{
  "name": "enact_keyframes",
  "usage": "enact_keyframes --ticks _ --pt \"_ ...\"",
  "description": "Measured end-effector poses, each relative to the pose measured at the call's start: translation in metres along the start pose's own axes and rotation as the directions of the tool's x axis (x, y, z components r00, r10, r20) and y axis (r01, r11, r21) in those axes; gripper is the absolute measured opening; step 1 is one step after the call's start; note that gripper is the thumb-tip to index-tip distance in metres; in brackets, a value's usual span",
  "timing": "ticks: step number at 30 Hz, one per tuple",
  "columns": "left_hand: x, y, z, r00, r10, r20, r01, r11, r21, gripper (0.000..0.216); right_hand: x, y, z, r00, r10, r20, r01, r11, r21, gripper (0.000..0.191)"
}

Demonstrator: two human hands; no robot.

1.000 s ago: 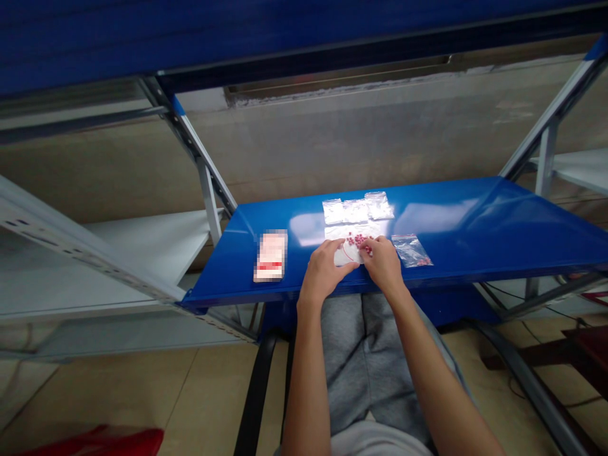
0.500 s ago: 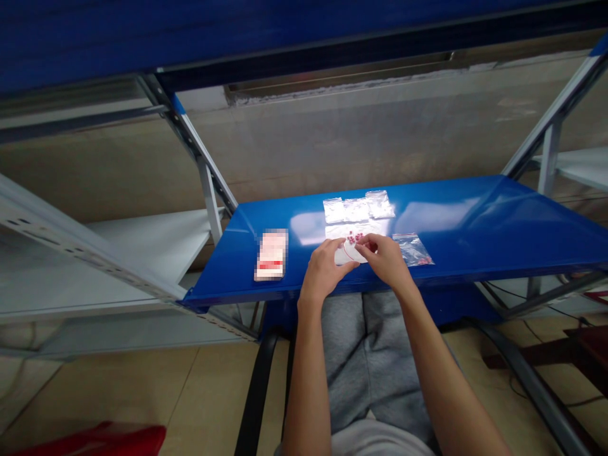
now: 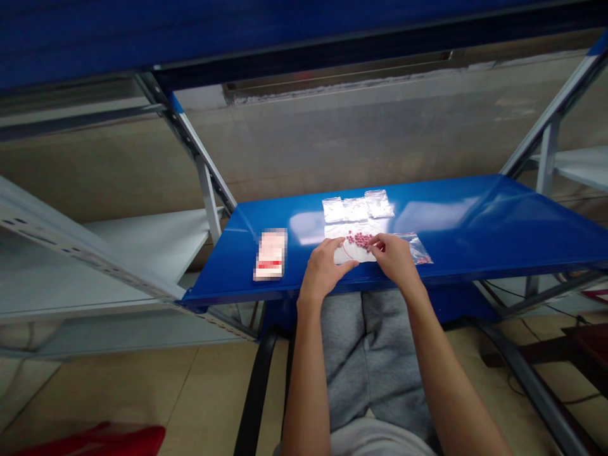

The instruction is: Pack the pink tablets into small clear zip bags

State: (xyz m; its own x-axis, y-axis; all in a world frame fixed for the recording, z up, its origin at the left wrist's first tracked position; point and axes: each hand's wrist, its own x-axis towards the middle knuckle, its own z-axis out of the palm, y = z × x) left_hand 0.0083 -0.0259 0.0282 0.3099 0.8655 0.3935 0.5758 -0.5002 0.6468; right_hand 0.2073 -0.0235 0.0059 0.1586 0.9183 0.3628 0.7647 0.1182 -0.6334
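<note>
On a white sheet (image 3: 339, 254) lies a small pile of dark pink beads (image 3: 360, 238). A thin red cord (image 3: 349, 254) curves across the sheet between the thumb and fingertips of my left hand (image 3: 325, 265). That hand rests at the sheet's left edge, thumb and fingers apart. At the right side of the pile is my right hand (image 3: 392, 253), its thumb and fingertips pinched together against the beads. What lies between those tips is too small to make out. Partly behind the right hand, a clear zip bag (image 3: 418, 247) holds some reddish bits.
Several clear plastic bags (image 3: 355, 209) lie in a row behind the sheet. A blurred pale packet with a red band (image 3: 270, 254) is on the left of the blue table (image 3: 465, 234). Metal uprights (image 3: 202, 158) flank the table, and a blue shelf (image 3: 304, 38) hangs above.
My right hand has moved a little to the right, uncovering more of the bead pile. The left hand stays in place.
</note>
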Motion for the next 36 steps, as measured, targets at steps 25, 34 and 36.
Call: enact_keyframes --ticks 25,34,36 --pt "0.001 -0.002 0.001 0.999 0.03 -0.01 -0.03 1.0 0.002 0.052 -0.004 -0.027 -0.006 0.997 -0.049 0.063 0.041 0.991 0.126 0.012" --pt "0.001 -0.001 0.0 1.0 0.03 0.007 -0.03 1.0 0.001 0.05 -0.006 -0.039 -0.005 0.986 -0.113 0.124 0.092 0.983 0.159 0.018" --pt "0.001 -0.001 -0.001 1.0 0.022 0.0 -0.022 1.0 0.008 0.052 -0.004 -0.028 -0.006 0.996 -0.059 0.064 0.052 0.994 0.098 0.018"
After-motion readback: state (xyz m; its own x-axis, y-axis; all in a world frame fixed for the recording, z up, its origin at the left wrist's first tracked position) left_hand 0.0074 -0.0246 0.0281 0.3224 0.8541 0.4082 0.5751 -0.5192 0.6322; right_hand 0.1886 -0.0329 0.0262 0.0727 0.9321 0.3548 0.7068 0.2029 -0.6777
